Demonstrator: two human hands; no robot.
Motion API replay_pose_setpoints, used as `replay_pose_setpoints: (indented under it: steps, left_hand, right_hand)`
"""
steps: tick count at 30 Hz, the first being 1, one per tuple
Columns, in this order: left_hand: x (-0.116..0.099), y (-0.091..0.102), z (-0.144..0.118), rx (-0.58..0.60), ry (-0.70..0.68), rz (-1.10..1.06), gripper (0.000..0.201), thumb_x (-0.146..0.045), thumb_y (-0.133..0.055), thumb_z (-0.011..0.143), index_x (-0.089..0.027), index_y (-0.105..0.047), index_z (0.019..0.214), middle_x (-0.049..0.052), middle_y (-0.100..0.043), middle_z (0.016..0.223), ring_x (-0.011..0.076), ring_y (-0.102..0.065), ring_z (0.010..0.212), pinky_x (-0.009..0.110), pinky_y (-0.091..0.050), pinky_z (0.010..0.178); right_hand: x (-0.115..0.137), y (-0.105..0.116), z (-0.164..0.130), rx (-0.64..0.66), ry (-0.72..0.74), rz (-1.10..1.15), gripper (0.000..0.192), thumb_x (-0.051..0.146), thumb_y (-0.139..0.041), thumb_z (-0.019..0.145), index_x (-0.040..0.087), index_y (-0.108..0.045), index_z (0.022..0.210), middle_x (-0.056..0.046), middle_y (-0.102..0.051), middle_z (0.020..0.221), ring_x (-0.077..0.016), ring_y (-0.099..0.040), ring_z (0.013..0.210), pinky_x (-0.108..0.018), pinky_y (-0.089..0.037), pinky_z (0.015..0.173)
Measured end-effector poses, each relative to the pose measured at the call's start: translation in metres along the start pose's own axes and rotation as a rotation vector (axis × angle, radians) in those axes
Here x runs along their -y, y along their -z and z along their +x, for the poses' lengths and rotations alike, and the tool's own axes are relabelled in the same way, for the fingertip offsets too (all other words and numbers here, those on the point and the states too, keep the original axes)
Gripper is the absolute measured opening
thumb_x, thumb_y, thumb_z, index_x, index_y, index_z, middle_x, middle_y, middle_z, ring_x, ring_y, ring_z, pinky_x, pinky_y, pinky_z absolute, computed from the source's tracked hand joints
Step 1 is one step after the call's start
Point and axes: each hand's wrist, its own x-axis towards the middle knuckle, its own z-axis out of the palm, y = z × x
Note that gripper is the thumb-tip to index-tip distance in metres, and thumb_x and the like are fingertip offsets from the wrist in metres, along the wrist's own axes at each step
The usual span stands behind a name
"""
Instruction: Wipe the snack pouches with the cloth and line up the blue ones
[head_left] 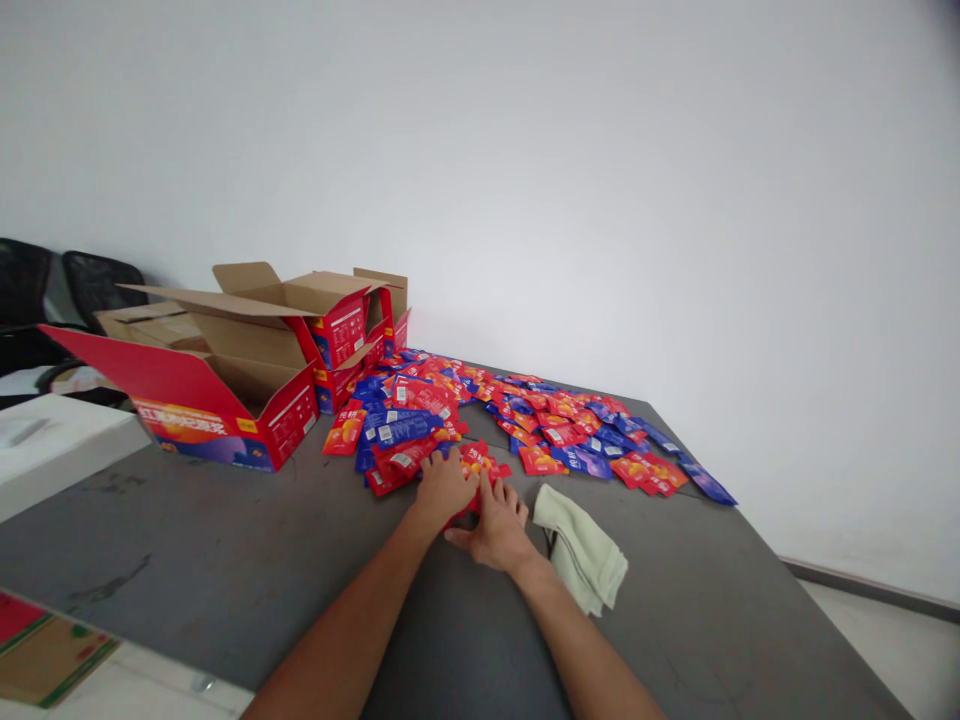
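Note:
Both of my hands are together on a small bunch of red pouches (pixel 484 460) at the near edge of the pile. My left hand (pixel 444 492) comes over the bunch from the left, its fingers bent down onto it. From the right, my right hand (pixel 496 527) grips the same pouches, thumb toward me and fingers curled over their side. The palms hide part of the bunch, so how many pouches are held cannot be seen. Close to my left hand lie blue pouches (pixel 405 428) and more red pouches (pixel 424 395), flat and overlapping.
Open red cartons (pixel 292 425) stand at the left, flaps raised. A pale green cloth (pixel 581 545) lies right of my hands. Mixed pouches (pixel 559 420) spread along the back of the grey table (pixel 247 560), near the wall. A white box (pixel 67 445) sits far left.

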Motion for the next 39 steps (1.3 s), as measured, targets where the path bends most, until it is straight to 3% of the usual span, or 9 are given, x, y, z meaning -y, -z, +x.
replay_pose_setpoints:
  steps: [5,11,15,19,22,27,33,35,39]
  left_hand:
    - [0.001,-0.014,0.01,-0.156,0.018,-0.408,0.061,-0.025,-0.063,0.075,-0.011,-0.054,0.134,0.017,-0.063,0.119,0.026,-0.058,0.113,0.032,-0.042,0.099]
    - [-0.005,-0.022,0.01,-0.328,-0.002,-0.591,0.052,-0.013,-0.065,0.069,-0.01,-0.063,0.121,0.015,-0.063,0.117,0.0245,-0.058,0.113,0.034,-0.042,0.104]
    - [-0.008,-0.013,0.01,-0.412,-0.058,-0.632,0.048,-0.008,-0.063,0.069,-0.013,-0.065,0.117,0.013,-0.063,0.113,0.0244,-0.059,0.112,0.037,-0.044,0.105]
    - [-0.003,0.01,0.019,-0.477,-0.101,-0.643,0.053,-0.006,-0.061,0.071,-0.012,-0.063,0.123,0.013,-0.059,0.115,0.024,-0.06,0.112,0.036,-0.046,0.106]
    - [0.014,0.033,0.031,-0.528,-0.119,-0.606,0.055,-0.006,-0.06,0.072,-0.013,-0.061,0.126,0.013,-0.057,0.117,0.0252,-0.06,0.113,0.039,-0.046,0.107]
    - [0.057,0.068,0.055,-0.635,-0.121,-0.538,0.054,-0.01,-0.062,0.075,-0.014,-0.06,0.128,0.013,-0.056,0.12,0.0272,-0.057,0.118,0.042,-0.045,0.109]
    - [0.102,0.083,0.086,-0.634,-0.078,-0.424,0.057,-0.016,-0.064,0.076,-0.015,-0.056,0.132,0.013,-0.056,0.122,0.026,-0.056,0.117,0.039,-0.044,0.108]
    - [0.115,0.081,0.094,-0.586,-0.041,-0.355,0.058,-0.021,-0.065,0.078,-0.014,-0.054,0.134,0.015,-0.057,0.122,0.0265,-0.057,0.115,0.04,-0.044,0.106]
    - [0.132,0.074,0.1,-0.503,0.078,-0.108,0.066,-0.038,-0.065,0.081,-0.013,-0.05,0.14,0.02,-0.053,0.13,0.0343,-0.05,0.123,0.048,-0.039,0.106]
  right_hand:
    - [0.002,-0.01,0.002,-0.068,0.015,0.019,0.117,0.059,-0.074,0.064,0.02,-0.016,0.157,-0.019,-0.029,0.157,-0.04,-0.026,0.142,-0.056,-0.022,0.109]
    - [0.006,-0.02,0.002,-0.273,0.02,0.106,0.087,0.032,-0.061,0.079,0.019,-0.022,0.155,-0.016,-0.038,0.153,-0.0358,-0.04,0.133,-0.049,-0.034,0.105]
    - [0.011,-0.023,0.012,-0.359,0.051,0.162,0.086,0.019,-0.055,0.077,0.013,-0.02,0.156,-0.019,-0.037,0.153,-0.0359,-0.04,0.136,-0.048,-0.04,0.103]
    - [0.026,-0.021,0.032,-0.457,0.157,0.233,0.088,0.016,-0.053,0.076,0.011,-0.016,0.156,-0.02,-0.036,0.154,-0.0346,-0.032,0.143,-0.051,-0.037,0.108]
    - [0.048,-0.017,0.05,-0.473,0.24,0.278,0.085,0.015,-0.05,0.078,0.012,-0.017,0.156,-0.019,-0.037,0.154,-0.0317,-0.032,0.143,-0.05,-0.035,0.111]
    - [0.096,-0.01,0.079,-0.365,0.242,0.263,0.08,0.017,-0.047,0.083,0.025,-0.017,0.157,-0.011,-0.029,0.16,-0.0315,-0.031,0.144,-0.051,-0.039,0.107]
    - [0.13,-0.011,0.121,-0.255,0.187,0.172,0.072,0.024,-0.045,0.091,0.04,-0.018,0.155,-0.003,-0.027,0.161,-0.0365,-0.031,0.142,-0.058,-0.034,0.106]
    - [0.133,-0.016,0.134,-0.232,0.207,0.156,0.07,0.022,-0.046,0.09,0.037,-0.022,0.155,-0.004,-0.028,0.161,-0.0345,-0.032,0.142,-0.055,-0.033,0.108]
    - [0.131,-0.028,0.154,-0.216,0.307,0.176,0.072,0.017,-0.052,0.085,0.017,-0.029,0.154,-0.015,-0.027,0.159,-0.0258,-0.029,0.146,-0.039,-0.031,0.113]
